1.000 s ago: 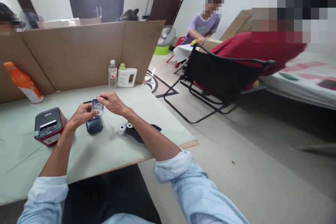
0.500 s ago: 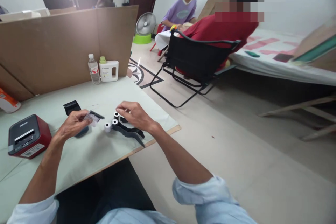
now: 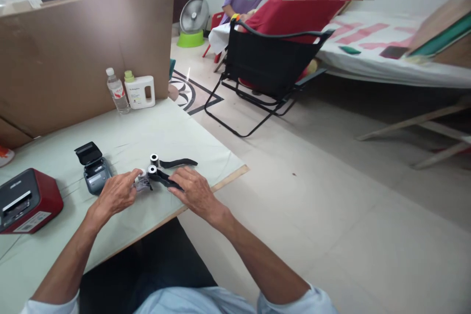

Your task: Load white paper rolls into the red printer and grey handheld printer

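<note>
Red-and-black box printer [image 3: 27,199] sits at table's left edge; small dark grey printer w/ lid up [image 3: 93,169] nearby. Clear plastic water bottle [image 3: 117,91] touches white jug w/ green cap [image 3: 139,91] by brown cardboard screen [image 3: 81,49]. Black folding chair [image 3: 268,68] on floor beyond.

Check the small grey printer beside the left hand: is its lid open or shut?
Open. The small grey printer has its dark lid tilted up and back, with the light inside exposed.
</note>
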The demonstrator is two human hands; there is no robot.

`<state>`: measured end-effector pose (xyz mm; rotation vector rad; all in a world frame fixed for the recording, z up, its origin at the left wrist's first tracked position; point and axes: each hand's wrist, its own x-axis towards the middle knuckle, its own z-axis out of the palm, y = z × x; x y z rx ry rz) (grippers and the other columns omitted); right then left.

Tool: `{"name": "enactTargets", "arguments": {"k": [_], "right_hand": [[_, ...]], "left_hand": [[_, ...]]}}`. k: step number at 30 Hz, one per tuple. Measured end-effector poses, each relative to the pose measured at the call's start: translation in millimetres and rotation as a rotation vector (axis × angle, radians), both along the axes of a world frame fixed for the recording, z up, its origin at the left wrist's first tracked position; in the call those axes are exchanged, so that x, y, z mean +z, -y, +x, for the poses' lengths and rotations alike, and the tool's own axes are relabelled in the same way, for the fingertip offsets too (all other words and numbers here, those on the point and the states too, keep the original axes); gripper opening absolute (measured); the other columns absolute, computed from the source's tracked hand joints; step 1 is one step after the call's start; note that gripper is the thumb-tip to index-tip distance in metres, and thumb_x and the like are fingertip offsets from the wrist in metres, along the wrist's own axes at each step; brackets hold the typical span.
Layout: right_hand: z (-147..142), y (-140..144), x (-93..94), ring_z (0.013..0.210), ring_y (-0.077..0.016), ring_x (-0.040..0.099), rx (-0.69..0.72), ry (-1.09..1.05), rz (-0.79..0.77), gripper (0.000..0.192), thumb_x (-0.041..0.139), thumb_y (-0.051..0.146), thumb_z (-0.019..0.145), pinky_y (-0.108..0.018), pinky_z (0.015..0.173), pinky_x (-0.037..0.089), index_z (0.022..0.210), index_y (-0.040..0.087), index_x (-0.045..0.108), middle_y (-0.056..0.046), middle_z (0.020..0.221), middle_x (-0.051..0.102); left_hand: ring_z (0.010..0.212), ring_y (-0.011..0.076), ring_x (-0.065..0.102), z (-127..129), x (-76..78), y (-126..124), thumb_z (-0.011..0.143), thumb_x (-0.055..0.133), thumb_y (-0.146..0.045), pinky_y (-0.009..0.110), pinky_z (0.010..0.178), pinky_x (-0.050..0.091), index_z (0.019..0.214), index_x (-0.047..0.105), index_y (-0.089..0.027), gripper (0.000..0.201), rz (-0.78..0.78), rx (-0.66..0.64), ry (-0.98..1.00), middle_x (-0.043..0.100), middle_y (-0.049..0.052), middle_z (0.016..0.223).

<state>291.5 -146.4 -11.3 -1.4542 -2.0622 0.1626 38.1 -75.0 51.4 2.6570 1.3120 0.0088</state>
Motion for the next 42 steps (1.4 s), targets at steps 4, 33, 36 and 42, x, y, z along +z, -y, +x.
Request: {"name": "enactTargets", "arguments": {"k": [4, 33, 36, 42], "right_hand": [[2.9, 2.1, -2.4, 0.1, -0.0289, 0.065, -0.019, -0.024, 0.006, 0.015, 0.078, 0.018, 0.09, -0.042, 0.082, 0.056, 0.103, 0.025, 0.074, -0.009, 0.106, 0.073], [27.5, 31.0, -1.8, 0.126, -0.0295, 0.066, -0.136, -0.471, 0.018, 0.028, 0.063, 0.029, 0.101, -0.049, 0.108, 0.055, 0.127, 0.023, 0.068, -0.014, 0.13, 0.071], [26.0, 29.2, 2.3, 0.1, -0.0247, 0.072, -0.067, -0.535, -0.064, 0.017, 0.06, 0.028, 0.101, -0.041, 0.091, 0.06, 0.111, 0.023, 0.073, -0.009, 0.105, 0.077], [25.2, 29.8, 4.0, 0.092, -0.0204, 0.071, -0.128, -0.697, -0.037, 0.02, 0.054, 0.031, 0.103, -0.029, 0.067, 0.055, 0.108, 0.023, 0.072, -0.008, 0.105, 0.075]], "left_hand": [[0.098, 0.0282, 0.074, 1.3, -4.9, -0.1, 0.086, 0.053, -0.01, 0.034, 0.08, 0.052, 0.118, 0.067, -0.024, 0.038, 0.066, -0.001, 0.057, 0.078, 0.009, 0.109], [0.099, 0.0227, 0.072, -28.5, 10.7, -25.8, 0.091, 0.054, -0.015, 0.032, 0.086, 0.055, 0.131, 0.074, -0.031, 0.047, -0.061, -0.23, 0.146, 0.078, 0.006, 0.111], [0.098, 0.023, 0.073, -28.7, 10.5, -28.8, 0.092, 0.053, -0.018, 0.033, 0.086, 0.054, 0.129, 0.075, -0.03, 0.044, -0.046, -0.233, 0.146, 0.078, 0.007, 0.111], [0.097, 0.0228, 0.073, -30.4, 10.0, -33.9, 0.095, 0.051, -0.022, 0.033, 0.085, 0.055, 0.128, 0.075, -0.029, 0.042, -0.058, -0.252, 0.16, 0.078, 0.006, 0.11]]}}
